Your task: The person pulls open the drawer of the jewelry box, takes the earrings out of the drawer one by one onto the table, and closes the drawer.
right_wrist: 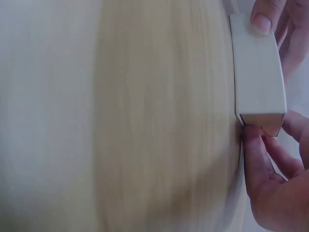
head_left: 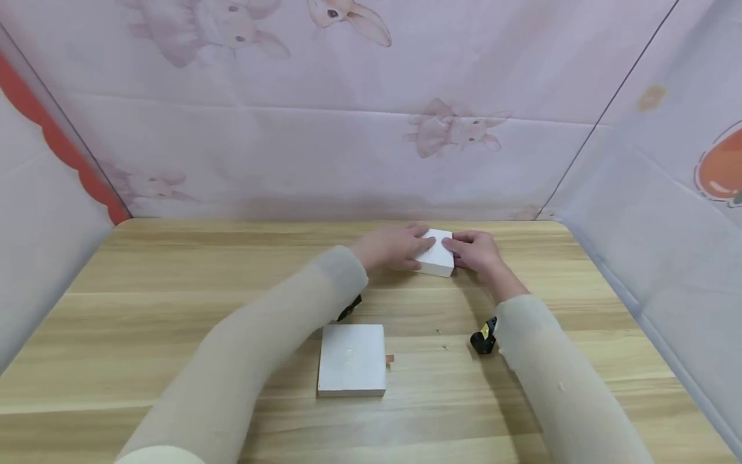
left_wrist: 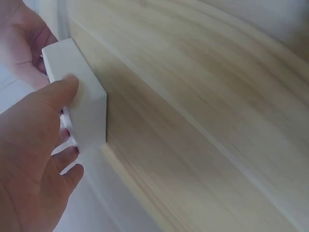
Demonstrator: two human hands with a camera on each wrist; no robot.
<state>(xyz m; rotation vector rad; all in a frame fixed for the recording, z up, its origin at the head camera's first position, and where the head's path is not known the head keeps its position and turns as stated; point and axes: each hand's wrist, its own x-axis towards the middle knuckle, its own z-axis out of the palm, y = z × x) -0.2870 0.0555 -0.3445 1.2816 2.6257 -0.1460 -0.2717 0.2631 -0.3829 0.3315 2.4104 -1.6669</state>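
so both hands are on the held white box [head_left: 436, 256], which is toward the far edge of the wooden surface [head_left: 174, 290], a bit right of centre. left grip [head_left: 394, 248] is clamped on its left side with the thumb pressed on a broad face, right grip [head_left: 478, 250] is clamped on the right end, fingers right at a pinkish opening [right_wrist: 270, 123]. can't tell if the box rests on the wood or is lifted a little

my guess is it's a slide-out type and the step is working that end, since the second white box [head_left: 350, 361], lying nearer the person, has a ribbon tab [head_left: 390, 359] poking out on its right. if so: let the left just steady the outer shell, because squeezing the broad faces probably pinches whatever slides inside. move the right straight along the box, no twisting, or i'd expect it to jam at a corner. go slow, card edges like that look easy to crease. also i'd bring it nearer the middle, working that close to the far edge seems like asking for a drop
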